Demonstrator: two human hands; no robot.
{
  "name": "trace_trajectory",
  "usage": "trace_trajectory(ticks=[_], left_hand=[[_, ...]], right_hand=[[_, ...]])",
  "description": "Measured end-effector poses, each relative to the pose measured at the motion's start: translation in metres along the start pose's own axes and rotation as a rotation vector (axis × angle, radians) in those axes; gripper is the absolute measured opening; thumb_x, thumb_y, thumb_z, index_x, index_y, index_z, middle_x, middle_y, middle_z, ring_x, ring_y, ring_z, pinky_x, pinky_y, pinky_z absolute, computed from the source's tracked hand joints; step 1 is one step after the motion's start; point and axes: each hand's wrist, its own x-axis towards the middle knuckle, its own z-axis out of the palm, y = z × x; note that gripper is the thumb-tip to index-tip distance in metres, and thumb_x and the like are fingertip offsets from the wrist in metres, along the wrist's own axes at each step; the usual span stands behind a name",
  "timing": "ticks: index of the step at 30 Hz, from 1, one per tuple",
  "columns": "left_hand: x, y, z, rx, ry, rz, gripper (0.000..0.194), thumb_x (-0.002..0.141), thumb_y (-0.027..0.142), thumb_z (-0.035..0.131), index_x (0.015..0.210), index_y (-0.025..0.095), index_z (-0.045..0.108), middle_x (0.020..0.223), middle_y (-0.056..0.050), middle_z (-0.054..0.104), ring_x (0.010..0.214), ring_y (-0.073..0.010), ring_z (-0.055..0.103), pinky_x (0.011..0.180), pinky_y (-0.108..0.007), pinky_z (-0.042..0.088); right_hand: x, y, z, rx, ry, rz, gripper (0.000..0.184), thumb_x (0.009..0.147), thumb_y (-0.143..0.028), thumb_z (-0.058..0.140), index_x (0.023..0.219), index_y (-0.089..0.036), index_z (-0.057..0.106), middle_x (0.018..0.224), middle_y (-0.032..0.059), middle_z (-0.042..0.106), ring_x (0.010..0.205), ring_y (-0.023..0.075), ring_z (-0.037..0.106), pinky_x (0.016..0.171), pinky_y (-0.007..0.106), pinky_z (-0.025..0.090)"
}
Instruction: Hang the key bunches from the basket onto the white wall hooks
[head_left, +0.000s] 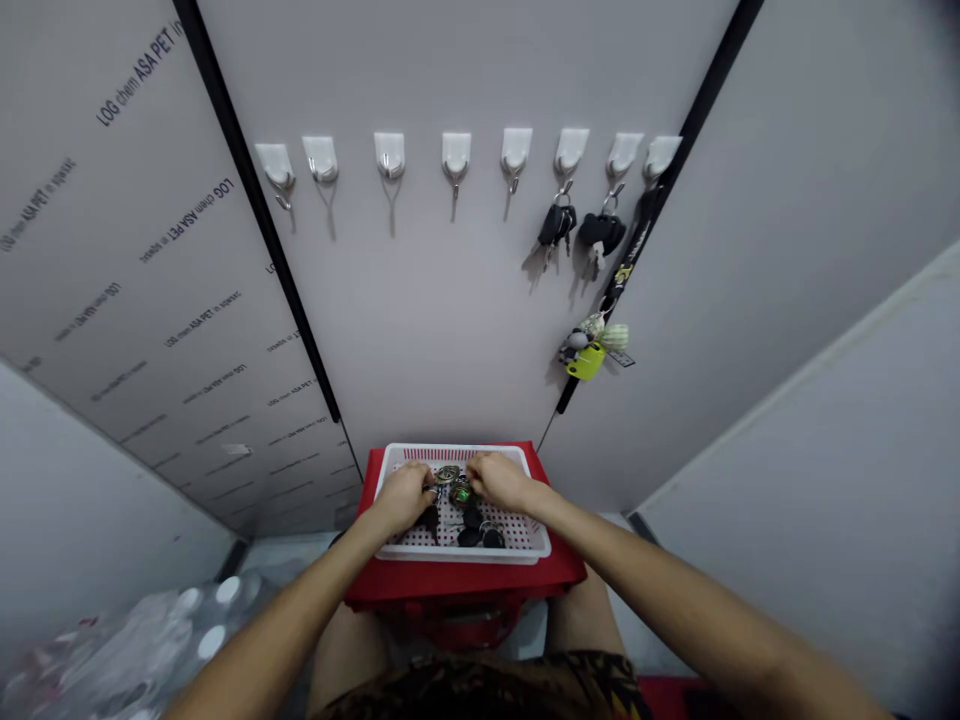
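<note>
Keys (pixel 491 538): inside white basket (pixel 461 557), near both hands
Left hand (pixel 406 494): fingers curled, cannot tell if pinching
Right hand (pixel 498 481): likewise unclear
Wall panel (pixel 150 270): "LOG chem ASA PET in"

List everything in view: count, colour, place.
hooks: eight, white, across wall
hanging key bunches: two, mainly black, sixth, seventh hooks from left
lanyard with charms: one, black, at rightmost hook
box: one, red, lower centre
basket: one, white, on box
keys: several, mostly black, in basket
strips: two, black, on wall
printed panel: one, grey, left
bottles: several, clear, white-capped, lower left
left hand: one, bare, in basket
right hand: one, bare, in basket
legs: two, bare, lower centre
</note>
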Motion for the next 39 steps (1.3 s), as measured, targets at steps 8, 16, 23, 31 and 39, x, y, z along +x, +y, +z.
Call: trace_trajectory(ticks=[8, 16, 23, 31, 39], left_hand=[[0.001, 0.007, -0.022, -0.248, -0.02, -0.031, 0.007, 0.058, 0.017, 0.045, 0.058, 0.015, 0.051, 0.054, 0.002, 0.049, 0.053, -0.0097, 0.044, 0.05, -0.019, 0.032], [0.006, 0.028, -0.071, -0.758, 0.012, -0.043, 0.01, 0.055, 0.023, 0.05, 0.058, 0.013, 0.049, 0.051, 0.004, 0.046, 0.049, -0.0066, 0.041, 0.049, -0.018, 0.032], [0.023, 0.065, -0.128, -0.891, 0.41, 0.125, 0.01, 0.055, 0.019, 0.05, 0.06, 0.014, 0.043, 0.054, 0.006, 0.043, 0.05, -0.005, 0.04, 0.05, -0.017, 0.033], [0.046, 0.127, -0.199, -0.554, 0.712, 0.447, 0.02, 0.06, 0.017, 0.047, 0.08, 0.017, 0.05, 0.082, -0.002, 0.051, 0.072, -0.0099, 0.046, 0.062, -0.022, 0.036], [0.058, 0.126, -0.21, -0.964, 0.31, 0.337, 0.015, 0.06, 0.022, 0.048, 0.072, 0.012, 0.051, 0.059, 0.001, 0.049, 0.051, -0.0061, 0.044, 0.05, -0.02, 0.035]], right_hand=[[-0.006, -0.007, -0.007, 0.309, 0.187, -0.091, 0.025, 0.062, -0.01, 0.039, 0.082, -0.014, 0.054, 0.075, 0.0039, 0.055, 0.068, 0.0106, 0.047, 0.063, 0.02, 0.034], [-0.005, -0.033, -0.037, 0.854, 0.247, -0.122, 0.018, 0.068, -0.026, 0.041, 0.069, -0.012, 0.052, 0.057, -0.0014, 0.05, 0.05, 0.0064, 0.043, 0.049, 0.018, 0.034], [0.0, -0.027, -0.123, 1.006, 0.485, -0.133, 0.016, 0.065, -0.027, 0.043, 0.058, -0.013, 0.046, 0.044, -0.0047, 0.043, 0.041, 0.0049, 0.04, 0.044, 0.018, 0.034], [0.005, -0.013, -0.239, 0.975, 0.901, -0.085, 0.014, 0.062, -0.026, 0.045, 0.058, -0.013, 0.047, 0.042, -0.0053, 0.043, 0.037, 0.0053, 0.041, 0.041, 0.019, 0.036], [0.003, -0.024, -0.234, 0.842, 0.787, -0.187, 0.016, 0.063, -0.028, 0.045, 0.059, -0.013, 0.047, 0.05, -0.0036, 0.045, 0.046, 0.0049, 0.042, 0.045, 0.018, 0.037]])
